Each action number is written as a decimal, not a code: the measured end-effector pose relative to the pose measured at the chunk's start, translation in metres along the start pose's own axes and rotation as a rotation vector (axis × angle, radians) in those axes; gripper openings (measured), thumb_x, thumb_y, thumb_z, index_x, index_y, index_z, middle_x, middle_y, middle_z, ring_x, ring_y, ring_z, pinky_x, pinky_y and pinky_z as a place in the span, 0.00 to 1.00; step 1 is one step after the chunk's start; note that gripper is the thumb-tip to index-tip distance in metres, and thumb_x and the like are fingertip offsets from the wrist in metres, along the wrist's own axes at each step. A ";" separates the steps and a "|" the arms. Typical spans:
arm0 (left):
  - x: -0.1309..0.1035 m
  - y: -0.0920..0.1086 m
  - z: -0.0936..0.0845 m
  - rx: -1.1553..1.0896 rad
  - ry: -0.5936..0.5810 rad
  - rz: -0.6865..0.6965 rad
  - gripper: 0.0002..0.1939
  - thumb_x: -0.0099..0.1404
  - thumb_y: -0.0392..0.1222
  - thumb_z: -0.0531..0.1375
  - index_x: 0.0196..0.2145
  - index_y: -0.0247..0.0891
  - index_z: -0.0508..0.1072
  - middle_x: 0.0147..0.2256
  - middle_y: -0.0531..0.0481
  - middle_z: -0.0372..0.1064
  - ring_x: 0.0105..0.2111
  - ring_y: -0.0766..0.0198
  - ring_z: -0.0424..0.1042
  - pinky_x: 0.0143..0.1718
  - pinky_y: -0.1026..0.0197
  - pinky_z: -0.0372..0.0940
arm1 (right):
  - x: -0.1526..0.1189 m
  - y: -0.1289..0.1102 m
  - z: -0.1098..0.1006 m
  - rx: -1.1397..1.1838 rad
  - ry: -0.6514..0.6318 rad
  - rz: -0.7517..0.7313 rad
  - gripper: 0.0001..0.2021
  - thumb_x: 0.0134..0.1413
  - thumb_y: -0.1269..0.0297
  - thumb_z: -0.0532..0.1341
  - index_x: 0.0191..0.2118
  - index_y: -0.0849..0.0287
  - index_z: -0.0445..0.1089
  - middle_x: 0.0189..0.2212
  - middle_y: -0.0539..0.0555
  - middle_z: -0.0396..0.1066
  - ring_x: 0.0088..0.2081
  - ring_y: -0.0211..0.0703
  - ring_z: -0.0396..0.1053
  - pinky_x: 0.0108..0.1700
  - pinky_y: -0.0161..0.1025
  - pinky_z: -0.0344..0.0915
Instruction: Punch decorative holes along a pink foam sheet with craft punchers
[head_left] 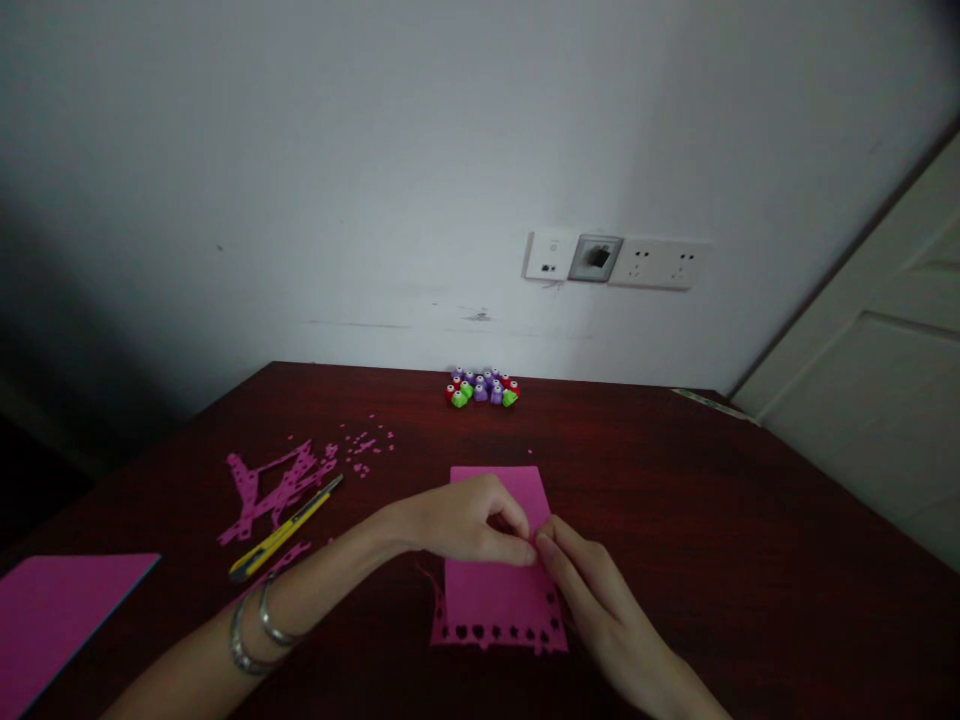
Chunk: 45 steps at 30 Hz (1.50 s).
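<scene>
A pink sheet [487,600] lies on the dark wooden table in front of me, with a row of punched holes along its bottom and lower right edges. My left hand [480,520] reaches across the sheet, thumb and fingertips pinched together at its right edge. Right beside those fingertips, my right hand [592,590] pinches the same edge from the right side. The fingers hide the exact piece of edge between them. At the lower left of the sheet, a narrow punched strip [439,610] stands partly apart from it.
On the left lie a yellow utility knife [281,540], pink punched scraps [281,490] and tiny cut-out bits [365,447]. Another pink sheet [67,620] is at the lower left. Several small colourful craft punches [481,388] stand near the wall, below sockets [660,263].
</scene>
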<state>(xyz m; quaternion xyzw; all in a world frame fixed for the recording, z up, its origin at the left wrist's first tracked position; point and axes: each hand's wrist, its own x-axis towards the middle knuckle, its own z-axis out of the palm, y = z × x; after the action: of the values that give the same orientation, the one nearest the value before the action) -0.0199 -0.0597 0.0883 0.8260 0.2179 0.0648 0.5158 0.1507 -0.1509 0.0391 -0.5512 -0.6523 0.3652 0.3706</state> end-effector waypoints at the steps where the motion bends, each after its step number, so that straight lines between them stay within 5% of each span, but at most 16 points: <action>1: 0.000 -0.001 0.000 0.000 0.000 0.004 0.11 0.58 0.40 0.56 0.22 0.32 0.68 0.19 0.58 0.54 0.21 0.74 0.52 0.22 0.69 0.49 | 0.000 0.000 0.000 0.000 0.017 -0.024 0.22 0.56 0.45 0.48 0.37 0.56 0.69 0.31 0.53 0.70 0.33 0.40 0.67 0.40 0.36 0.67; 8: 0.004 -0.008 0.003 -0.159 0.025 0.013 0.10 0.56 0.41 0.59 0.23 0.32 0.72 0.17 0.58 0.54 0.21 0.74 0.51 0.21 0.68 0.47 | -0.003 0.010 0.002 0.053 0.133 -0.015 0.27 0.50 0.39 0.52 0.44 0.55 0.70 0.39 0.57 0.72 0.40 0.44 0.69 0.45 0.39 0.67; 23: 0.004 -0.011 0.009 -0.179 0.067 0.043 0.17 0.57 0.46 0.58 0.17 0.32 0.67 0.16 0.58 0.46 0.19 0.74 0.45 0.20 0.65 0.42 | -0.003 0.010 0.010 0.093 0.140 -0.113 0.25 0.52 0.39 0.47 0.31 0.52 0.71 0.26 0.52 0.69 0.29 0.41 0.66 0.32 0.34 0.67; 29: 0.005 -0.011 0.011 -0.159 0.084 0.077 0.15 0.58 0.45 0.57 0.19 0.32 0.67 0.18 0.58 0.49 0.21 0.73 0.48 0.21 0.66 0.45 | -0.004 0.023 0.015 0.068 0.276 -0.075 0.20 0.53 0.43 0.51 0.34 0.54 0.69 0.32 0.54 0.69 0.34 0.43 0.66 0.36 0.36 0.66; 37: 0.002 -0.001 0.002 -0.058 0.092 0.091 0.11 0.58 0.41 0.57 0.24 0.32 0.71 0.19 0.56 0.58 0.21 0.73 0.54 0.23 0.68 0.51 | 0.005 -0.003 0.000 0.236 0.052 0.007 0.18 0.59 0.51 0.46 0.25 0.57 0.59 0.21 0.45 0.54 0.24 0.34 0.54 0.27 0.30 0.58; 42: -0.001 0.003 -0.003 0.001 0.124 0.102 0.14 0.59 0.43 0.56 0.21 0.32 0.69 0.18 0.58 0.53 0.21 0.74 0.51 0.22 0.68 0.49 | 0.004 0.009 0.001 0.301 0.122 0.191 0.18 0.54 0.47 0.52 0.32 0.57 0.66 0.31 0.50 0.64 0.33 0.39 0.62 0.32 0.33 0.62; 45: -0.001 0.002 -0.003 0.031 0.140 0.073 0.14 0.59 0.44 0.56 0.21 0.32 0.70 0.18 0.57 0.54 0.21 0.74 0.52 0.23 0.68 0.49 | 0.003 0.010 0.003 0.245 0.130 0.144 0.18 0.53 0.46 0.53 0.32 0.56 0.68 0.33 0.52 0.65 0.38 0.42 0.63 0.37 0.35 0.63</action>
<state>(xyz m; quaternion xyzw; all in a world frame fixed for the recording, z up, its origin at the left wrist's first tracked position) -0.0213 -0.0582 0.0919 0.8346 0.2242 0.1378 0.4839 0.1527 -0.1471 0.0288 -0.5698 -0.5362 0.4313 0.4492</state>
